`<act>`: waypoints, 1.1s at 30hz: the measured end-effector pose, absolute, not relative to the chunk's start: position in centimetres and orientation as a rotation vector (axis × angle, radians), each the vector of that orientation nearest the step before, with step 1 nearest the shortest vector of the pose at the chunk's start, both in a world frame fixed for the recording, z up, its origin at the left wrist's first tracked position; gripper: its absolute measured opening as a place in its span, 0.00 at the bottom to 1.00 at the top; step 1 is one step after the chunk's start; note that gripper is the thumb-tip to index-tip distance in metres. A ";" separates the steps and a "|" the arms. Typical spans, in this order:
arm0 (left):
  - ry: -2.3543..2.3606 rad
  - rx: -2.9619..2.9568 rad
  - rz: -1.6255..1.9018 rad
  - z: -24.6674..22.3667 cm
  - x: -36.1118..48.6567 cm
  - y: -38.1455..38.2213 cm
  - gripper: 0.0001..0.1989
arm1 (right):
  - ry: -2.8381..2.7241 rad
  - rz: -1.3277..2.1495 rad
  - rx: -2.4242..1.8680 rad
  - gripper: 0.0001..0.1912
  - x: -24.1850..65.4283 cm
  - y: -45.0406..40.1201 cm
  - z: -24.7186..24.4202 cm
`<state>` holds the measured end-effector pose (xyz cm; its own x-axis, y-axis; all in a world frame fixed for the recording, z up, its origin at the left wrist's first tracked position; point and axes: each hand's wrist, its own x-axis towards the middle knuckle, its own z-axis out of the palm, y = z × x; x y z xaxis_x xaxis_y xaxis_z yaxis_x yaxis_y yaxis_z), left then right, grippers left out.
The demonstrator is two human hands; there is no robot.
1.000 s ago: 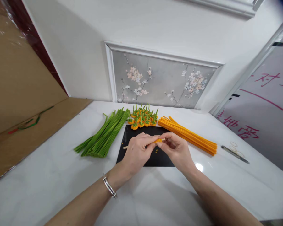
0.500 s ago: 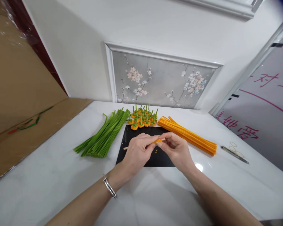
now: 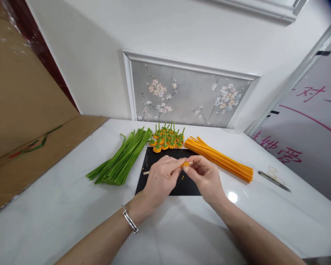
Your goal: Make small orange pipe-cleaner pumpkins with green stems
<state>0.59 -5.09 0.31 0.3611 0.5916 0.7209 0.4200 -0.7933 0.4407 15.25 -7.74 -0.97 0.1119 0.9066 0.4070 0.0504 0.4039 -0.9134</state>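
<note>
Over black mat (image 3: 179, 188): orange piece (image 3: 185, 164) on pale stick (image 3: 146, 173), between left grip (image 3: 162, 175), holding stick, and right grip (image 3: 206, 177), pinching piece.

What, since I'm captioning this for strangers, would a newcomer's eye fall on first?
Probably the green bundle left of the black mat and the orange bundle to the right. Between them, a cluster of small orange flower-like pieces with green stalks sits at the mat's far edge. Over the mat, the left hand and right hand hold an orange piece and pale stick.
</note>
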 end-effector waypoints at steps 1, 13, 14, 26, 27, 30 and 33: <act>0.918 2.425 1.403 0.3 0.6 -5.1 0.12 | -1.312 0.799 -0.969 0.09 15.3 -7.7 -1.0; 0.901 2.314 1.091 1.2 0.2 -4.7 0.08 | -1.560 0.594 -1.010 0.03 17.3 -7.0 -1.2; 0.894 2.294 1.064 1.2 0.2 -4.7 0.07 | -1.582 0.557 -1.016 0.03 17.4 -6.9 -1.2; 0.811 2.099 0.864 1.7 -0.4 -3.9 0.09 | -1.638 0.508 -1.002 0.06 17.3 -7.1 -1.1; 0.814 2.098 0.857 1.8 -0.5 -3.9 0.09 | -1.626 0.506 -1.007 0.06 17.2 -7.1 -1.2; 0.838 2.108 0.825 2.0 -0.6 -4.0 0.09 | -1.590 0.527 -1.016 0.04 17.3 -7.1 -1.1; 0.856 2.122 0.793 2.3 -0.8 -4.1 0.10 | -1.550 0.542 -1.045 0.04 17.4 -7.1 -0.9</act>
<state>-0.80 -4.11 2.31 0.5933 0.7584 0.2698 0.3265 -0.5331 0.7805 17.43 -7.10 -0.93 0.0272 0.8437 0.5361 0.3254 0.4996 -0.8028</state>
